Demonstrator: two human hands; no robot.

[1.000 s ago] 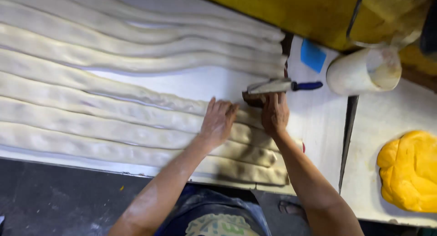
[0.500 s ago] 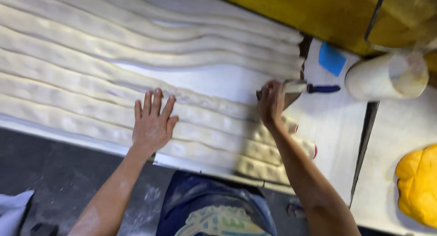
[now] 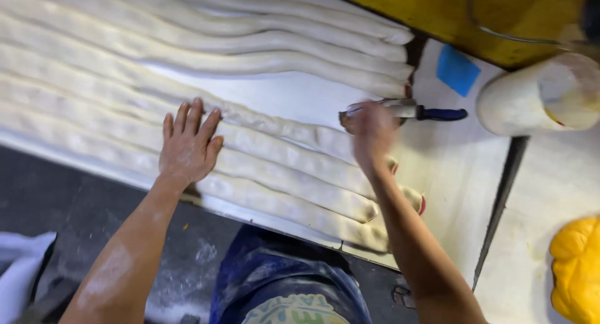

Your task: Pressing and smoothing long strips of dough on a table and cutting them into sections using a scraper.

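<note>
Left hand (image 3: 187, 146): palm down, flat, fingers extended and slightly spread, pointing away from the body. Thumb lies out to the right side. Position just inside the near edge of the counter (image 3: 462, 174), toward its left half. Left forearm runs up from the lower left, crossing the near edge; pale dusting on forearm and back of hand.

Right hand (image 3: 372, 130): blurred by motion; finger pose cannot be read. Sits farther in from the near edge than the left, toward the right part of the counter. Right forearm rises from the lower right, wrist roughly straight. Hands well apart.
</note>
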